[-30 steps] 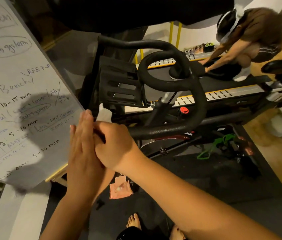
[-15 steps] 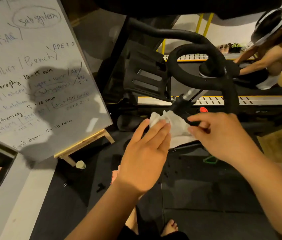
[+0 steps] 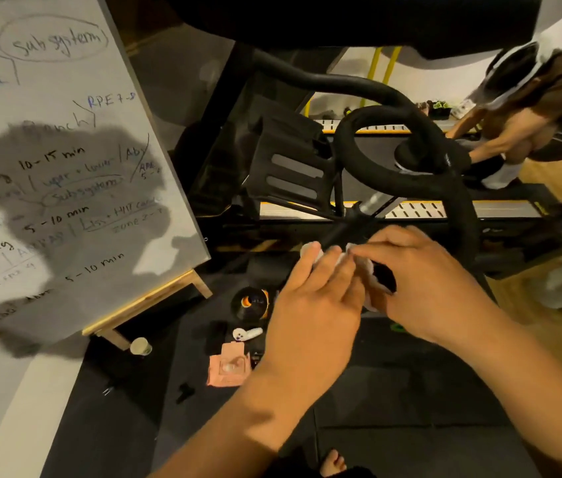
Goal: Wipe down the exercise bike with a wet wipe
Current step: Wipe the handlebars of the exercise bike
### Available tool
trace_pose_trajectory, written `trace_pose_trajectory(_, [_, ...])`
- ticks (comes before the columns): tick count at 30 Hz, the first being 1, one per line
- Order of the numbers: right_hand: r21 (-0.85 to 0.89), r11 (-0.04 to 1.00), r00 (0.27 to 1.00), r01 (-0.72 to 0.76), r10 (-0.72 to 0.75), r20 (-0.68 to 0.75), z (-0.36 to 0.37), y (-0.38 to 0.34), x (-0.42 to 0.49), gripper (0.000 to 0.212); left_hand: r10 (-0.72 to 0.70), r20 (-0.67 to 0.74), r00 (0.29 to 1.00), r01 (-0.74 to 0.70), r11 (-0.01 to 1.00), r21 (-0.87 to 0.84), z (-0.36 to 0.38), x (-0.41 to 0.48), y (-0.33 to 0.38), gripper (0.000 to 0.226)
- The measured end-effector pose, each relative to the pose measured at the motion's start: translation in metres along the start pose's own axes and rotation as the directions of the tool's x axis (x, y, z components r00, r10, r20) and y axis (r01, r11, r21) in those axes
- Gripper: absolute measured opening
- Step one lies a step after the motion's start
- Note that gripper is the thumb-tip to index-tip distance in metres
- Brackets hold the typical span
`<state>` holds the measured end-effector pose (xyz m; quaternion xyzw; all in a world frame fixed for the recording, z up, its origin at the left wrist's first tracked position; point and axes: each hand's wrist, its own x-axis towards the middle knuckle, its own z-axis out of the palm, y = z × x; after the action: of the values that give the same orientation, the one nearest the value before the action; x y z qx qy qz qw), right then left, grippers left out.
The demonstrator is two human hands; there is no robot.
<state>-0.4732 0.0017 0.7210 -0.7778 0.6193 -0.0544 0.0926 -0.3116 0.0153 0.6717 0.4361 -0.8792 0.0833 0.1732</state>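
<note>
The black exercise bike fills the upper middle, its looped handlebar point(image 3: 407, 181) curving down toward my hands. A crumpled white wet wipe point(image 3: 371, 270) sits between both hands, just below the near end of the handlebar. My left hand point(image 3: 314, 305) pinches the wipe's left part with its fingertips. My right hand point(image 3: 424, 288) grips the wipe's right part, and its palm hides much of the wipe. A black tray bracket point(image 3: 290, 167) is mounted left of the handlebar.
A whiteboard on a wooden easel point(image 3: 66, 167) stands close on the left. On the dark floor mat lie a pink wipe packet point(image 3: 228, 369), a black bottle point(image 3: 250, 303) and a small cup point(image 3: 141, 346). Another person point(image 3: 531, 122) bends over a treadmill point(image 3: 500, 208) at right.
The wipe, first pressed between my palms by the whiteboard, came out in front of the handlebar. My hands now work it between their fingertips, and the view has shifted left and down.
</note>
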Motion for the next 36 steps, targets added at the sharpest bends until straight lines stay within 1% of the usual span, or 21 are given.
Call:
trace_pose_trajectory(2, [0.087,0.996,0.995,0.033,-0.041,0.095,-0.004,-0.005,0.011,0.066,0.044,-0.011,0.999,-0.045,0.999,-0.021,0.003,0.001,-0.004,0.032])
trace_pose_trajectory(4, [0.155,0.987,0.977,0.036,-0.068,0.204,-0.003,-0.010,0.020,0.070,0.073,-0.020,0.997,-0.073,0.997,-0.007,0.000,-0.006,-0.013,0.036])
trace_pose_trajectory(5, [0.160,0.985,0.966,0.059,-0.097,0.240,-0.002,-0.011,0.025,0.066,0.088,-0.021,0.996,-0.088,0.996,-0.006,-0.004,-0.011,-0.018,0.039])
trace_pose_trajectory(8, [0.110,0.980,0.939,0.169,-0.193,0.283,-0.003,-0.011,0.036,0.031,0.088,-0.094,0.992,-0.086,0.996,0.026,-0.012,-0.027,-0.033,0.044])
trace_pose_trajectory(10, [0.172,0.962,0.932,0.213,-0.253,0.260,-0.003,-0.011,0.042,0.026,0.035,-0.199,0.979,-0.027,0.999,0.045,-0.018,-0.038,-0.041,0.042])
trace_pose_trajectory(12, [0.345,0.902,0.926,0.258,-0.332,0.177,-0.001,-0.016,0.046,0.026,-0.067,-0.294,0.954,0.081,0.996,0.034,-0.022,-0.046,-0.044,0.027])
trace_pose_trajectory(14, [0.425,0.839,0.901,0.340,-0.420,0.107,0.004,-0.017,0.048,0.027,-0.177,-0.324,0.929,0.207,0.976,0.060,-0.023,-0.048,-0.035,0.024])
trace_pose_trajectory(16, [0.443,0.822,0.892,0.358,-0.442,0.099,0.007,-0.013,0.049,0.026,-0.262,-0.348,0.900,0.307,0.948,0.081,-0.015,-0.046,-0.020,0.029])
trace_pose_trajectory(18, [0.412,0.838,0.873,0.358,-0.457,0.171,0.001,0.006,0.050,0.020,-0.350,-0.358,0.866,0.411,0.905,0.110,0.001,-0.037,0.009,0.034])
trace_pose_trajectory(20, [0.259,0.879,0.842,0.400,-0.464,0.274,-0.008,0.029,0.053,0.010,-0.364,-0.297,0.883,0.413,0.902,0.124,0.017,-0.025,0.038,0.036])
trace_pose_trajectory(21, [0.185,0.879,0.821,0.440,-0.477,0.315,-0.013,0.037,0.056,0.011,-0.359,-0.237,0.903,0.396,0.909,0.132,0.023,-0.019,0.051,0.038])
trace_pose_trajectory(23, [0.129,0.841,0.776,0.525,-0.535,0.334,-0.021,0.043,0.062,0.013,-0.370,-0.151,0.916,0.392,0.908,0.149,0.026,-0.012,0.067,0.041])
trace_pose_trajectory(24, [0.159,0.817,0.755,0.554,-0.573,0.317,-0.024,0.043,0.067,0.011,-0.405,-0.149,0.902,0.426,0.892,0.151,0.023,-0.010,0.071,0.041])
trace_pose_trajectory(26, [0.316,0.773,0.734,0.550,-0.628,0.259,-0.028,0.037,0.073,0.016,-0.534,-0.212,0.818,0.558,0.827,0.067,0.012,-0.009,0.075,0.035])
trace_pose_trajectory(28, [0.483,0.712,0.728,0.510,-0.657,0.198,-0.025,0.028,0.076,0.024,-0.690,-0.246,0.681,0.681,0.720,-0.133,-0.002,-0.009,0.078,0.037])
trace_pose_trajectory(29, [0.548,0.678,0.730,0.490,-0.663,0.166,-0.022,0.023,0.076,0.024,-0.758,-0.227,0.612,0.706,0.653,-0.275,-0.008,-0.008,0.077,0.040])
trace_pose_trajectory(31, [0.664,0.598,0.760,0.449,-0.647,0.068,-0.016,0.013,0.074,0.025,-0.859,-0.190,0.475,0.680,0.496,-0.540,-0.017,-0.002,0.074,0.042])
trace_pose_trajectory(32, [0.743,0.539,0.796,0.397,-0.606,0.014,-0.015,0.009,0.073,0.029,-0.894,-0.196,0.403,0.657,0.432,-0.618,-0.019,0.002,0.071,0.039])
trace_pose_trajectory(34, [0.907,0.357,0.883,0.225,-0.468,-0.035,-0.015,0.002,0.070,0.037,-0.946,-0.204,0.252,0.613,0.319,-0.723,-0.021,0.009,0.065,0.022])
trace_pose_trajectory(35, [0.939,0.299,0.914,0.168,-0.405,-0.035,-0.015,-0.002,0.070,0.038,-0.961,-0.187,0.202,0.584,0.271,-0.765,-0.021,0.010,0.064,0.014])
trace_pose_trajectory(36, [0.942,0.303,0.931,0.148,-0.364,-0.029,-0.014,-0.003,0.069,0.038,-0.969,-0.170,0.179,0.560,0.243,-0.792,-0.021,0.010,0.065,0.018])
